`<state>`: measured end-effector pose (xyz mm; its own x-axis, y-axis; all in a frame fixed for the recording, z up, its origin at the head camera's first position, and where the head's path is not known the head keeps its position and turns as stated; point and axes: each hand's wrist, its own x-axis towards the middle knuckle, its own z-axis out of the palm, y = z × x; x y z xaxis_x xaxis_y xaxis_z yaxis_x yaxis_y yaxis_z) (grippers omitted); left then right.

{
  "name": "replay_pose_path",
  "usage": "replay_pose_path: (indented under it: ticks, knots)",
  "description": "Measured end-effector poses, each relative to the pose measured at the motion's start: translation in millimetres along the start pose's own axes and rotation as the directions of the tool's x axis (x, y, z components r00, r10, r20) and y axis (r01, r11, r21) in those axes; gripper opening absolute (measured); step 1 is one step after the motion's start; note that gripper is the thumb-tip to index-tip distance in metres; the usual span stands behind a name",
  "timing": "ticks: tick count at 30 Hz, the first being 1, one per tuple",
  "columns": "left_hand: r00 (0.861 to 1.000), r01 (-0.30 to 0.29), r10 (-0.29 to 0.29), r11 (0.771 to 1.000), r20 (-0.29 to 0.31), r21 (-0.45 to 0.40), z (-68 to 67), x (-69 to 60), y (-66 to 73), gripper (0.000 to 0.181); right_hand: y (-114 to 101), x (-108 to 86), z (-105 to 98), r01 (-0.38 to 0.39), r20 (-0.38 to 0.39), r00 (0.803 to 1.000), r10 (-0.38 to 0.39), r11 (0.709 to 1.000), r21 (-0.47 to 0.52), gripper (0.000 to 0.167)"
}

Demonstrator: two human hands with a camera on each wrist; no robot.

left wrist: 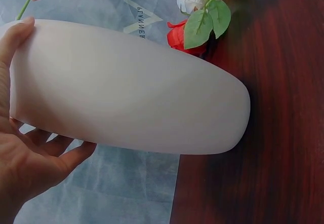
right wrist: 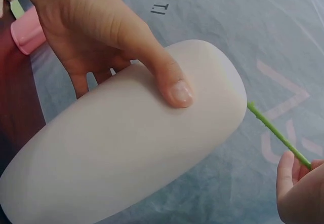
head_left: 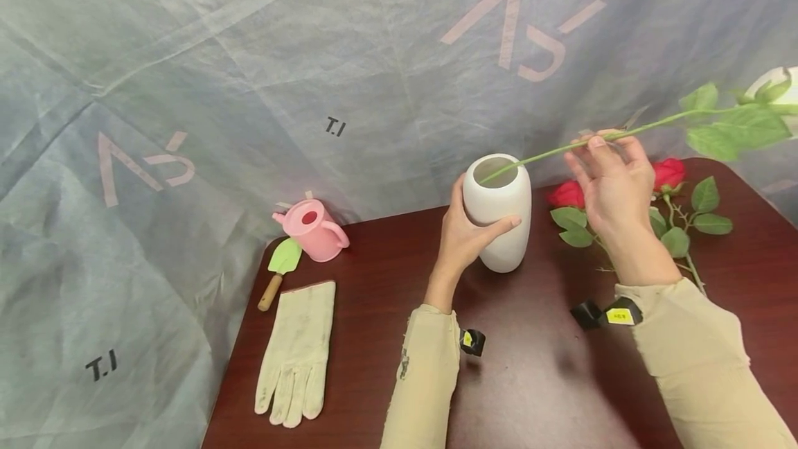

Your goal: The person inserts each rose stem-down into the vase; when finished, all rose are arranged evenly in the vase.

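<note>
A white vase (head_left: 506,227) stands on the dark red table, its mouth facing up. My left hand (head_left: 464,238) grips its upper side, the thumb across the front; the left wrist view shows the fingers around the vase (left wrist: 131,92). Between thumb and fingertips, my right hand (head_left: 617,189) pinches a long green stem (head_left: 555,152). The stem slants down leftward, its lower end at the vase's mouth; how deep it goes I cannot tell. Leaves (head_left: 736,131) and a pale bloom (head_left: 762,83), cut off by the frame, are at its other end.
Red roses (head_left: 670,173) with leafy stems lie at the right, under my right forearm; a white bloom (left wrist: 191,0) is among them. Leftward are a pink watering can (head_left: 321,234), a green trowel (head_left: 285,257) and a cream glove (head_left: 299,352). Behind hangs a grey sheet (head_left: 374,75).
</note>
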<state>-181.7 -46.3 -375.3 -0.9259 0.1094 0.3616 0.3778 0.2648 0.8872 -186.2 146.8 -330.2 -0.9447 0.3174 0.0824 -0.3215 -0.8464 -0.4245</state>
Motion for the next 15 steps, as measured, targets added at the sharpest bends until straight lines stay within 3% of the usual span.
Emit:
replay_pose_path:
  ticks: [6,11,15]
  knots:
    - [1.000,0.003,-0.003,1.000,0.005,0.016,7.5,5.1,-23.2,0.090,2,-2.9,4,0.019,0.049,0.999,-0.013,0.993,-0.120,0.015]
    - [1.000,-0.006,0.006,1.000,0.014,0.016,8.7,5.6,-26.7,0.090,5,-4.3,10,0.049,0.070,0.997,-0.036,0.979,-0.198,0.017]
    - [1.000,-0.008,0.008,1.000,0.009,0.023,8.2,4.9,-25.8,0.091,10,-5.2,16,0.094,0.113,0.992,-0.058,0.932,-0.351,0.015]
